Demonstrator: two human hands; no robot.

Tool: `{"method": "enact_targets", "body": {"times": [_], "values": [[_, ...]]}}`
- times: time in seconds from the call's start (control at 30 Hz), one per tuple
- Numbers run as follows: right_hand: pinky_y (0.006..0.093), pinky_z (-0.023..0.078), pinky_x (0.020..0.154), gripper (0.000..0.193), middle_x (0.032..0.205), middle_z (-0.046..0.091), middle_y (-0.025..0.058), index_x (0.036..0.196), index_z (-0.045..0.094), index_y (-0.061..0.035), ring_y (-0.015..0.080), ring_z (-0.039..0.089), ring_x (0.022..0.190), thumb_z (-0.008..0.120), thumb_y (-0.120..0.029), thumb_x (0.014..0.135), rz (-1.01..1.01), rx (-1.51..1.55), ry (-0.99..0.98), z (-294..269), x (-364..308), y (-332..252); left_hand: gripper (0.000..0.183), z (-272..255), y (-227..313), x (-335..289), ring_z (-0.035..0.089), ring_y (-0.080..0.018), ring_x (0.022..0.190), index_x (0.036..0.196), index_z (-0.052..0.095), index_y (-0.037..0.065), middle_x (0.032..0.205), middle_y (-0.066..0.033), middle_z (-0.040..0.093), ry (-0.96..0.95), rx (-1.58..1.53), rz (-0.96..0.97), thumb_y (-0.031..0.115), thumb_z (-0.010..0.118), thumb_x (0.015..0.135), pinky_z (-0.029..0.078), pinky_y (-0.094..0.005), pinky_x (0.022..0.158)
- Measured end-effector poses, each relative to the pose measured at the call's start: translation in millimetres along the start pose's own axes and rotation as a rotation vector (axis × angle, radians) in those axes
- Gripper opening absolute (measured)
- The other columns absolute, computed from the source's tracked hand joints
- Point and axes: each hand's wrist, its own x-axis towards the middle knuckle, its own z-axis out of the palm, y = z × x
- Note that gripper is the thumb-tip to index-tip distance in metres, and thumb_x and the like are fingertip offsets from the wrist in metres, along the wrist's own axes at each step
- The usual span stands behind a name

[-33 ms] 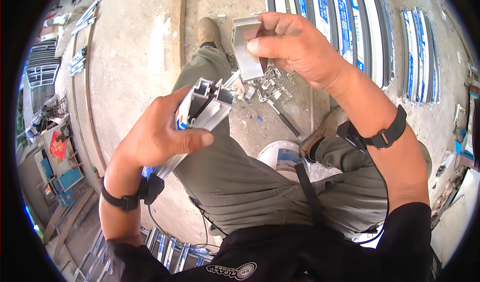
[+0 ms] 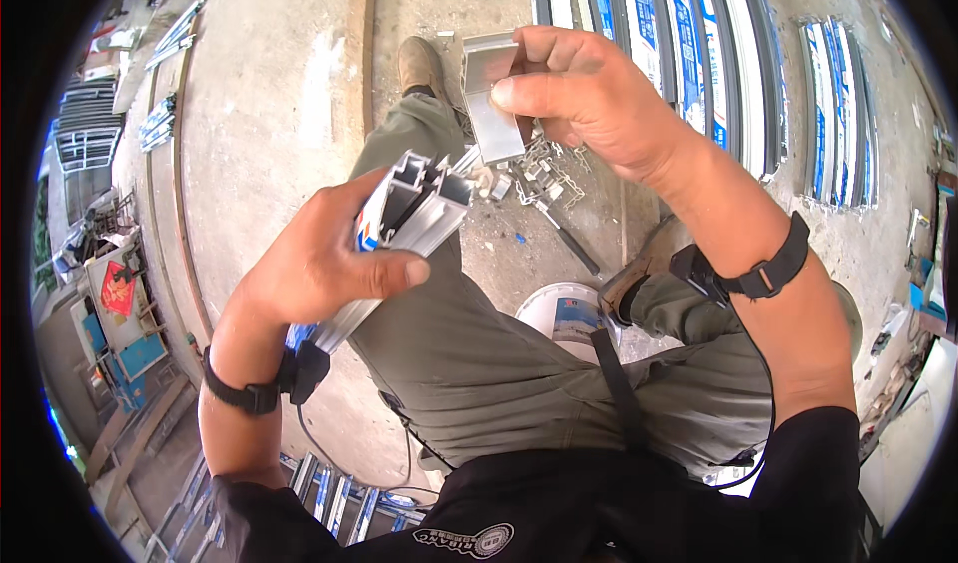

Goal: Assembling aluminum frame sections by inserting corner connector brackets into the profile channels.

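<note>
Left hand: the left hand (image 2: 319, 254) is wrapped around an aluminium profile (image 2: 434, 226), the thumb lying across its near side.
Profile: a multi-chambered bar left of centre, tilted, its cut end directed far and to the right; blue-and-white film covers part of its left side.
Right hand: the right hand (image 2: 604, 99) pinches a short metal channel piece (image 2: 497, 136) along its right edge, the thumb against the inner face and the fingers behind.
Channel piece: silver-grey, raised at far centre, just beyond and to the right of the profile's cut end; whether the two touch cannot be told.
Hands: well apart from each other, each firmly clamped on its own piece; a black strap (image 2: 768, 276) circles the right forearm.
Scrap pile: small metal pieces (image 2: 544, 176) lie on the concrete floor (image 2: 269, 94) beyond the legs, partly hidden by the right hand.
Tool: a dark-handled tool (image 2: 571, 241) lies on the near side of the scrap.
Bucket: a white bucket (image 2: 537, 313) with a blue label stands between the legs.
Stock: a large bundle of film-wrapped profiles (image 2: 689, 64) lies far right; a smaller bundle (image 2: 840, 114) lies farther right.
</note>
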Motion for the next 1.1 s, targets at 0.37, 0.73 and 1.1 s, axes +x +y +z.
{"method": "enact_targets", "body": {"times": [0.37,0.73,1.1], "values": [[0.0227,0.051,0.079,0.032,0.098,0.066,0.0038,0.122,0.060,-0.0027,0.0087,0.062,0.088,0.057,-0.004,0.090,-0.226,-0.284,0.081,33,-15,-13,0.071,-8,-4,2,0.056,-0.0180,0.098,0.125,0.054,-0.005,0.106,-0.0102,0.063,-0.051,-0.069,-0.006,0.041,0.078,0.076,0.044,-0.0307,0.090],[0.0285,0.053,0.066,0.029,0.093,0.069,0.0076,0.104,0.066,-0.0077,0.0165,0.066,0.076,0.071,0.000,0.076,-0.584,-0.856,0.127,23,-25,-16,0.086,-24,-16,6,0.061,-0.0188,0.097,0.123,0.057,-0.006,0.106,-0.0117,0.066,-0.091,-0.248,-0.031,0.055,0.077,0.067,0.047,-0.0295,0.089],[0.0320,0.051,0.059,0.040,0.088,0.067,0.0045,0.099,0.068,-0.0092,0.0262,0.066,0.075,0.068,0.008,0.063,-0.673,-1.436,0.038,21,-31,-33,0.076,-12,-7,9,0.060,-0.0186,0.093,0.119,0.058,-0.006,0.101,-0.0113,0.065,-0.010,-0.195,-0.054,0.052,0.073,0.072,0.047,-0.0292,0.085]]}}
